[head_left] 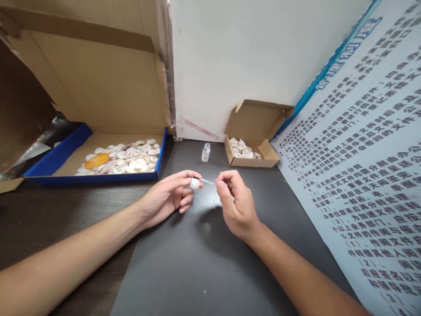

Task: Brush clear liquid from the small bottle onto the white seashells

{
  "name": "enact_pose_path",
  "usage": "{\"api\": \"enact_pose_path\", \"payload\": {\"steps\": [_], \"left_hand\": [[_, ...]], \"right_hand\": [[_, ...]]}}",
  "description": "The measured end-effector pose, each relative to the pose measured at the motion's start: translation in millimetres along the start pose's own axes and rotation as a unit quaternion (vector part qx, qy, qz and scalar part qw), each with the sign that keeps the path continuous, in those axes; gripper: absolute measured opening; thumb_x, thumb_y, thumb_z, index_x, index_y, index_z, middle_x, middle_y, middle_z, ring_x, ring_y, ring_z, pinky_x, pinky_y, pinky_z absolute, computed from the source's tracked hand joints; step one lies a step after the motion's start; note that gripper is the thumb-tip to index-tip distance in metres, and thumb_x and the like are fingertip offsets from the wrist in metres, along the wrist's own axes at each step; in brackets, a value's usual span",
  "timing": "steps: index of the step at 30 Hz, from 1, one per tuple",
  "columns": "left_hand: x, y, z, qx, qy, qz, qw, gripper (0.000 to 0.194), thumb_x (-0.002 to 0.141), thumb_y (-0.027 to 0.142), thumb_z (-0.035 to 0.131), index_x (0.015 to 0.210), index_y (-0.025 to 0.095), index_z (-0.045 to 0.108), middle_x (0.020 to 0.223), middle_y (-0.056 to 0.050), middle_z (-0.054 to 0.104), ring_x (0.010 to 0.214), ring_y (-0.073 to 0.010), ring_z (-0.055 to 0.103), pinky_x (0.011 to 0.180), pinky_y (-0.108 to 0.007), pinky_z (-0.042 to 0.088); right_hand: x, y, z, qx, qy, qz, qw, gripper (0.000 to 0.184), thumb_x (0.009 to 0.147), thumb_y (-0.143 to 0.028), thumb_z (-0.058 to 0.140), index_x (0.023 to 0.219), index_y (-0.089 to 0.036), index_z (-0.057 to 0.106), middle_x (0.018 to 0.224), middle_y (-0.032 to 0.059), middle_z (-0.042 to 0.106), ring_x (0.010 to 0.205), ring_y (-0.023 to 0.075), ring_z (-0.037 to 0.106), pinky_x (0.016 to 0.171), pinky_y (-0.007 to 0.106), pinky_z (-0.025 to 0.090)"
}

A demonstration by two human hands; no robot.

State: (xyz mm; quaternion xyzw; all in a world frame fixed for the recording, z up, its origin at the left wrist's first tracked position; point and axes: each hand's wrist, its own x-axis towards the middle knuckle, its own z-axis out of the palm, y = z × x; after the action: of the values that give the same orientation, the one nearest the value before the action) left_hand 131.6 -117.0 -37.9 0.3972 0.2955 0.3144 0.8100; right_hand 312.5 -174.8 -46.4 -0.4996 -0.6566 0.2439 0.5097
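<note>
My left hand (174, 191) pinches a small white shell (194, 183) between thumb and fingertips, above the dark mat. Opposite it, my right hand (237, 202) is closed on a thin, see-through stick (208, 181). The stick's far tip reaches the upper edge of the shell, and whether it touches cannot be told. Most of its near end is hidden in the fingers. Beyond both hands a small clear bottle (205, 153) stands upright with no cap on it.
On the left, a blue-edged cardboard box (98, 179) with a raised lid holds many shells and an orange oval piece (96, 160). A smaller open carton (255, 163) with white shells (241, 149) sits back right. A printed poster (362, 175) lines the right side.
</note>
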Motion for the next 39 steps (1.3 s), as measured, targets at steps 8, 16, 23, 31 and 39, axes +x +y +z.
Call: {"api": "enact_pose_path", "payload": {"steps": [8,16,23,31,39], "left_hand": [[1.3,1.0,0.1,-0.006,0.038,0.024,0.999,0.014,0.084,0.016,0.06,0.099,0.015,0.06,0.077,0.001,0.053,0.049,-0.0049,0.042,0.041,-0.018,0.039],[2.8,0.8,-1.9,-0.018,0.054,0.038,0.998,0.016,0.084,0.015,0.063,0.1,0.015,0.06,0.091,-0.001,0.056,0.049,-0.0028,0.04,0.042,-0.017,0.037],[3.4,-0.3,-2.0,-0.021,0.049,0.033,0.998,0.015,0.084,0.015,0.061,0.1,0.015,0.059,0.085,0.0,0.056,0.049,-0.0034,0.04,0.042,-0.017,0.036],[3.1,0.3,-2.0,-0.024,0.052,0.035,0.998,0.016,0.083,0.015,0.064,0.098,0.016,0.06,0.08,0.0,0.056,0.049,-0.0037,0.04,0.041,-0.017,0.036],[3.0,-2.3,-2.5,-0.019,0.059,0.047,0.997,0.018,0.082,0.015,0.067,0.098,0.016,0.06,0.077,0.002,0.053,0.05,-0.0032,0.039,0.041,-0.016,0.035]], "right_hand": [[1.2,3.4,1.0,-0.035,-0.046,0.025,0.998,0.012,0.093,-0.029,0.052,0.1,-0.021,0.046,0.068,-0.0062,0.048,0.054,0.0092,0.045,0.052,0.022,0.035],[3.5,2.2,-0.5,0.013,-0.05,0.021,0.998,0.011,0.091,-0.028,0.053,0.095,-0.022,0.045,0.066,-0.0072,0.046,0.052,0.0078,0.042,0.049,0.02,0.034],[3.1,0.5,2.0,0.036,-0.032,0.014,0.999,0.013,0.089,-0.025,0.056,0.093,-0.022,0.045,0.064,-0.0085,0.043,0.047,0.0064,0.036,0.043,0.019,0.029],[1.9,1.4,1.8,0.037,-0.042,0.024,0.998,0.013,0.088,-0.025,0.057,0.091,-0.022,0.044,0.062,-0.0088,0.041,0.048,0.0068,0.035,0.044,0.019,0.029],[2.3,-0.6,1.7,0.014,-0.04,0.026,0.999,0.013,0.086,-0.024,0.057,0.089,-0.022,0.044,0.059,-0.0094,0.036,0.047,0.0073,0.031,0.044,0.02,0.028]]}}
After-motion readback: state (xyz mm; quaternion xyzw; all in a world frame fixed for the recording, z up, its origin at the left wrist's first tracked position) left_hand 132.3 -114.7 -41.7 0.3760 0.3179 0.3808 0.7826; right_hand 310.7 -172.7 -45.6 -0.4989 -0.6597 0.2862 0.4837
